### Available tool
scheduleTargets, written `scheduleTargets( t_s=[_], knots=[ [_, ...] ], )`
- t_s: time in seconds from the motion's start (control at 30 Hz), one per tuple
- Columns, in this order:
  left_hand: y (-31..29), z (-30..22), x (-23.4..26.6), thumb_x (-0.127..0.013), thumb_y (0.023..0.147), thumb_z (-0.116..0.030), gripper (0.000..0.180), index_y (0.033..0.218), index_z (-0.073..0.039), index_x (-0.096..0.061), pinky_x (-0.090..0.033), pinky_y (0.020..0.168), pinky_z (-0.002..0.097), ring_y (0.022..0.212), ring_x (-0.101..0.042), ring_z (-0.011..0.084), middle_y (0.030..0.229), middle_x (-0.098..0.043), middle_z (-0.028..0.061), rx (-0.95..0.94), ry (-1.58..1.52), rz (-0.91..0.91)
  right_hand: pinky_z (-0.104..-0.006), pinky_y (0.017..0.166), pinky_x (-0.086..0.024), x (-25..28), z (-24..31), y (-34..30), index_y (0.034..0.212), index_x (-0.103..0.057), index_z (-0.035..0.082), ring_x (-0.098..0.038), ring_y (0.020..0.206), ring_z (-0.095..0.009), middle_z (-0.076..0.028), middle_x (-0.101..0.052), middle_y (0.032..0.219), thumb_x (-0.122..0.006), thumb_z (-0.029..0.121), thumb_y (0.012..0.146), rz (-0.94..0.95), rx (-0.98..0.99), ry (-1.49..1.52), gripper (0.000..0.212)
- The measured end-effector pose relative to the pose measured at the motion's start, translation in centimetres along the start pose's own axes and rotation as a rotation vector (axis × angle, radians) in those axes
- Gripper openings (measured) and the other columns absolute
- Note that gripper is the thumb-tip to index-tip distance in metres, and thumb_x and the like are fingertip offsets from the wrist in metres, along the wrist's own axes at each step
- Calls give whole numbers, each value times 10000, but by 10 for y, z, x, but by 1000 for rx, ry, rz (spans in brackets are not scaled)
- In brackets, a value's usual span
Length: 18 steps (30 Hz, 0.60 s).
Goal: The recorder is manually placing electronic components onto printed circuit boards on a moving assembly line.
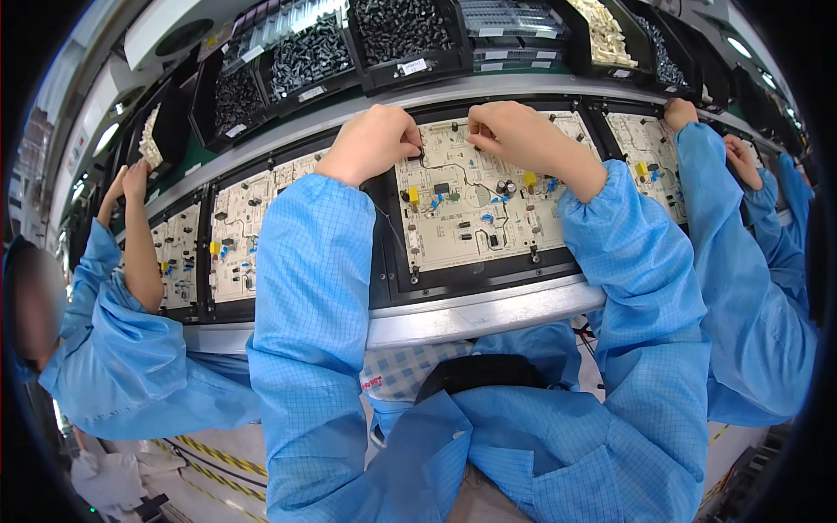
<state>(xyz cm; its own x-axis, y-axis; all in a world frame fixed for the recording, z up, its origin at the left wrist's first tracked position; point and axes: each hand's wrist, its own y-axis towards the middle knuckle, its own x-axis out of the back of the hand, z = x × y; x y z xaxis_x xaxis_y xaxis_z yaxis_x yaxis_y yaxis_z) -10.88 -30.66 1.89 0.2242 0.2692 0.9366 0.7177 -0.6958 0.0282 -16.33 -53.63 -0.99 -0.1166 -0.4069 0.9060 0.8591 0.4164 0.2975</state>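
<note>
I'm bunching my left hand [375, 139] by a small black block [415, 155] and curling my right hand [519, 131]; I can't tell if they're gripping. Mid-frame, the flat cream circuit board [445, 250] is carrying yellow blocks [529, 179] and blue bits [495, 217] but looking part bare.

A head-worn fisheye looks down and forward from near above the hands [368, 142].

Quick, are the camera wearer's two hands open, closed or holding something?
Left hand: curled at a small black part; whether gripping it can't be told.
Right hand: curled over the circuit board; any hold can't be told.
</note>
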Motion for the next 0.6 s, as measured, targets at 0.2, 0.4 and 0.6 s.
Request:
scheduleTargets(
  t_s=[0.2,0.4,0.6],
  knots=[
    [5,10,-2,-708,776,-92,156,909,-11,-717,-523,692,302,751,-673,197,818,-701,120,-25,-82,18,-385,676,-480,2,1,-2,872,-569,13,-609,736,-297,-124,-624,778,-614,199,878,-7,13,18,191],
    [6,14,-3,-711,780,-79,156,908,10,-713,-522,691,295,736,-665,178,804,-698,127,-55,-190,31,-341,627,-477,21,-2,3,885,-561,9,-588,673,-258,-114,-608,740,-623,172,876,-53,-4,53,176],
    [7,13,-2,-710,783,-73,159,915,14,-709,-522,681,291,728,-662,179,790,-694,127,-69,-171,27,-303,592,-474,59,-42,39,952,-573,16,-593,635,-201,-97,-620,723,-614,139,891,-421,18,-20,143]
  ],
)
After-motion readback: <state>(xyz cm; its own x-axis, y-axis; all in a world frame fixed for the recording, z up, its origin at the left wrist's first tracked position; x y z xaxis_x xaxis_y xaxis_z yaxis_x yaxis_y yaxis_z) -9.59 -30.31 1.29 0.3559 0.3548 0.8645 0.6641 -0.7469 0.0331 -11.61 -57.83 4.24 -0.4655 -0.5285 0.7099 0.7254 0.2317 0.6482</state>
